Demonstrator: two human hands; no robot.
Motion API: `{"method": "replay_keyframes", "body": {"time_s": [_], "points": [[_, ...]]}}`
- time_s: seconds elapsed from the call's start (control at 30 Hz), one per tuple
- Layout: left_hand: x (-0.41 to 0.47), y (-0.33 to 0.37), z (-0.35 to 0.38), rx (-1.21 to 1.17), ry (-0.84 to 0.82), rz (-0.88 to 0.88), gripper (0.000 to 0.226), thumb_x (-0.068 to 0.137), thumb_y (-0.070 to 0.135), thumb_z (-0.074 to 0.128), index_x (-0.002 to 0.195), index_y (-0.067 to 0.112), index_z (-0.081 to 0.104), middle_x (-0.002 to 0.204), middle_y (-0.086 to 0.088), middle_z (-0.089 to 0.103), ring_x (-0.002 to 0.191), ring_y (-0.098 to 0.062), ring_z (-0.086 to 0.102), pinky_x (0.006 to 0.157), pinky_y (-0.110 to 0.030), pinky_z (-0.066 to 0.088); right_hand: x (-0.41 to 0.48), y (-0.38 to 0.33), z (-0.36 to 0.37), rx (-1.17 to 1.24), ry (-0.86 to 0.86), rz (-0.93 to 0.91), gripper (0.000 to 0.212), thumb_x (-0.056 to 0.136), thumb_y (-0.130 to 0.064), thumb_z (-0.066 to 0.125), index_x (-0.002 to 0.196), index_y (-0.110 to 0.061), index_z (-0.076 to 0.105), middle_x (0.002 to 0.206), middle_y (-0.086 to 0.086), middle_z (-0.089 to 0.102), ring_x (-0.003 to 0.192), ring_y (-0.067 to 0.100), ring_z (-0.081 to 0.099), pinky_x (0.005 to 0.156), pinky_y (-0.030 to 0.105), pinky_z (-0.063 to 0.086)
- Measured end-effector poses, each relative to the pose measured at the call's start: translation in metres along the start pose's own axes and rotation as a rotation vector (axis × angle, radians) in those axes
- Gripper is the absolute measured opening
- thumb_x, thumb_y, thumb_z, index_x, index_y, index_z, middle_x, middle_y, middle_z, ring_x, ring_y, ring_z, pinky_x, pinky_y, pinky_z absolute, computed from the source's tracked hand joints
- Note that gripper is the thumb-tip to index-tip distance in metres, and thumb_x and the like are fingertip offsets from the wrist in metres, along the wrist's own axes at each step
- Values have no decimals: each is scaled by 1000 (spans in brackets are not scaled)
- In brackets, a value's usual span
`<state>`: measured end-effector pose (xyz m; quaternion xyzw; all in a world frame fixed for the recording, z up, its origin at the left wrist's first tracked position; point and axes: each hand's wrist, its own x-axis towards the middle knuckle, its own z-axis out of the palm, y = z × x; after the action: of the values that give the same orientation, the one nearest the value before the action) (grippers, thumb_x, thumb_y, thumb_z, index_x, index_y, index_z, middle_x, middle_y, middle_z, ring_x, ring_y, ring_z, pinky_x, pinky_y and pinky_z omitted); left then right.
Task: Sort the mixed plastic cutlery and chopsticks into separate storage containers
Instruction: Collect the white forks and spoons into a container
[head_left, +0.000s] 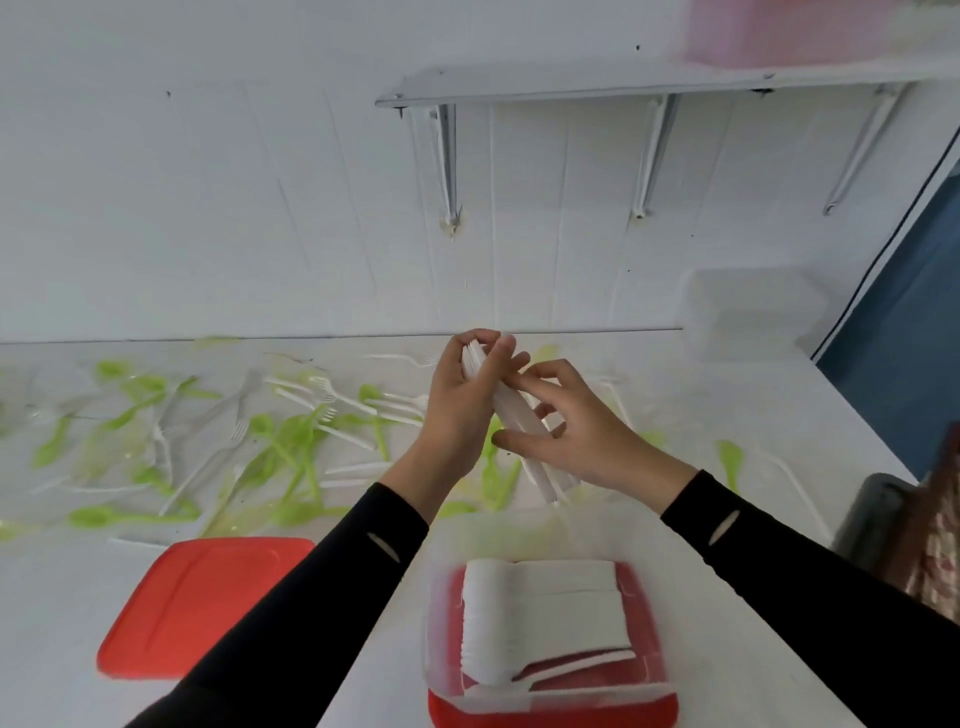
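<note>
Both hands are raised together: the left hand (462, 405) has its grip curled closed round the top of one slanted bundle of white plastic cutlery (537, 467), and the right hand (582, 431), in a looser grip, pinches it just below. Beneath the grips sit one clear red-based plastic container (649, 623) and, leftward, one red rectangular lid (202, 603).

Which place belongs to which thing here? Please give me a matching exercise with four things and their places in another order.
Things: 1 red lid; 2 bundle of white cutlery; 3 green spoons; 4 stacked white cutlery.
Places: A in the clear container; B in the left hand and right hand; C scattered on the table; D flat on the table, left of the container.
Pairs: 1-D; 2-B; 3-C; 4-A.
</note>
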<state>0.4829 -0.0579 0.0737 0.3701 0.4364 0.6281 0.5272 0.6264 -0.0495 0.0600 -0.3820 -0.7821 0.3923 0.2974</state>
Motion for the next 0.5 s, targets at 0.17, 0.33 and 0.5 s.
{"method": "replay_keyframes", "body": {"time_s": [0.17, 0.33, 0.5], "points": [[-17, -8, 1, 26, 36, 11, 23, 97, 22, 60, 113, 12, 47, 96, 0, 65, 89, -17, 69, 80, -34, 56, -4, 12, 2, -128, 121, -113, 60, 87, -12, 72, 139, -31, 51, 105, -12, 50, 95, -12, 53, 84, 6, 38], [-33, -6, -9, 239, -71, 36, 40, 90, 19, 71, 121, 17, 46, 114, 2, 69, 106, -18, 68, 95, -39, 54, -23, 9, -9, -212, 155, -80, 38, 90, -28, 69, 123, -29, 51, 104, -14, 68, 87, 6, 66, 75, 32, 54], [-48, -6, -9, 303, -68, 56, 52, 85, 21, 77, 129, 20, 50, 110, -11, 70, 103, -28, 69, 92, -45, 56, -32, 2, -14, -321, 125, -25, 33, 85, -29, 75, 117, -25, 64, 102, -13, 70, 89, 8, 66, 83, 38, 54]]}}
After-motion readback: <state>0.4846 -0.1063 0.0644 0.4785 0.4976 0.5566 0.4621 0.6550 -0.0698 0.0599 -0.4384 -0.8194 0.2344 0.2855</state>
